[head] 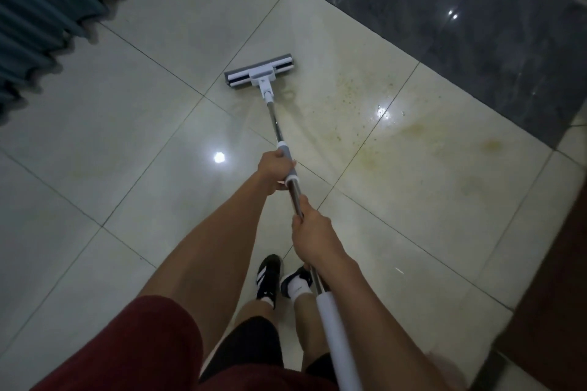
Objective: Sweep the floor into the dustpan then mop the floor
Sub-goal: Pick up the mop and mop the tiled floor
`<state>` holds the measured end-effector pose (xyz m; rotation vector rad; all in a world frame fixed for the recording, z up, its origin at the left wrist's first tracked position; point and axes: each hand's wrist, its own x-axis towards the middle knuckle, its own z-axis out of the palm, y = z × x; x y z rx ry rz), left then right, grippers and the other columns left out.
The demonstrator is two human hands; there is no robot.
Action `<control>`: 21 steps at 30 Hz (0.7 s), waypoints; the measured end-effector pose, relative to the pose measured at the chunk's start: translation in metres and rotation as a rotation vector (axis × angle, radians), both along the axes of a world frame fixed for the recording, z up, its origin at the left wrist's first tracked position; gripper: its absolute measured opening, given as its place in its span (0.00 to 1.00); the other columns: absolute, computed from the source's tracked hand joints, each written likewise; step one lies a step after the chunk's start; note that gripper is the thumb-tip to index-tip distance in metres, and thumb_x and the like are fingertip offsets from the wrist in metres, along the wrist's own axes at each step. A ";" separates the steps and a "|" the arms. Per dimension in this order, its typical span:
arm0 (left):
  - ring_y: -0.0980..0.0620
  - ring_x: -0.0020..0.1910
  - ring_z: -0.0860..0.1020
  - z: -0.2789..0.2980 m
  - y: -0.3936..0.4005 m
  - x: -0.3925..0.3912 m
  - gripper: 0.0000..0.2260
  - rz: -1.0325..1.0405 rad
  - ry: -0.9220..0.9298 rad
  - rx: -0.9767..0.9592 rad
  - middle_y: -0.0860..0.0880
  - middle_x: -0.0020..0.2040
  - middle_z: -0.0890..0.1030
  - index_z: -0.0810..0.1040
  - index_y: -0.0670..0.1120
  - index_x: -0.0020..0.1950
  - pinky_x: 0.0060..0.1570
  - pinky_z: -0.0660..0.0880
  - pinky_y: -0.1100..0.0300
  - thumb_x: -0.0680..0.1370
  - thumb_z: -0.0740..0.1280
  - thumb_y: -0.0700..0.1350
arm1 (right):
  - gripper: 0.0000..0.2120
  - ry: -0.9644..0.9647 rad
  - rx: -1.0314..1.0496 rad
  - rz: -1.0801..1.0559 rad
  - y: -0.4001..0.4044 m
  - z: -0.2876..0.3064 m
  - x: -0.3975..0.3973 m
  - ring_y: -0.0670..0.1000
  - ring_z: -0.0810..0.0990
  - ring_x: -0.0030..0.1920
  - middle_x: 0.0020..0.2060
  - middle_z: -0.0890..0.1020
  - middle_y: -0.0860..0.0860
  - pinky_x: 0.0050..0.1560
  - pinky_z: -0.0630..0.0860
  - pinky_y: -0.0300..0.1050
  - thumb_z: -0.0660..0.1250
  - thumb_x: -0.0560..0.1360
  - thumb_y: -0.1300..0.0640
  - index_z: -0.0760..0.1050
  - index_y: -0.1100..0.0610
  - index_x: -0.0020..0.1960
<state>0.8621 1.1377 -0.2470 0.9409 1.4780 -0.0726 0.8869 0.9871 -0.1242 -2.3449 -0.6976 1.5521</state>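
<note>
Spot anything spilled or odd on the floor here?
Yes: yellowish stains and specks soil the pale tiles right of the mop head, which sits left of them. A fainter yellow smear lies near the dark marble strip.

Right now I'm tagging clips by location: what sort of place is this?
Probably an indoor room, home or lobby: glossy cream tile floor, pleated teal curtain on the left, dark polished marble strip. Both hands hold a mop.

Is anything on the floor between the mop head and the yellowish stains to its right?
Nothing visible. The mop head rests on bare tile, and the yellowish stains begin just to its right, with only wet floor between. Both hands grip the handle.
</note>
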 end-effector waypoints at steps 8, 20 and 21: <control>0.40 0.45 0.82 0.003 -0.001 -0.060 0.10 -0.029 -0.025 -0.032 0.38 0.55 0.80 0.78 0.39 0.58 0.36 0.80 0.47 0.78 0.71 0.37 | 0.24 0.009 -0.018 -0.064 -0.005 0.001 -0.070 0.58 0.80 0.42 0.50 0.80 0.59 0.44 0.80 0.52 0.52 0.85 0.53 0.54 0.48 0.79; 0.42 0.42 0.80 0.002 -0.068 -0.098 0.12 -0.046 -0.020 -0.121 0.40 0.48 0.78 0.76 0.36 0.61 0.41 0.79 0.45 0.80 0.70 0.38 | 0.24 0.012 -0.052 -0.099 -0.077 0.000 -0.115 0.54 0.79 0.44 0.53 0.80 0.57 0.43 0.77 0.47 0.53 0.85 0.53 0.54 0.49 0.80; 0.42 0.40 0.80 0.001 -0.085 -0.102 0.10 -0.054 -0.024 -0.124 0.40 0.47 0.78 0.77 0.37 0.59 0.38 0.79 0.45 0.79 0.70 0.37 | 0.24 0.021 -0.047 -0.107 -0.094 0.002 -0.121 0.54 0.78 0.43 0.53 0.80 0.57 0.43 0.76 0.46 0.53 0.85 0.53 0.54 0.49 0.80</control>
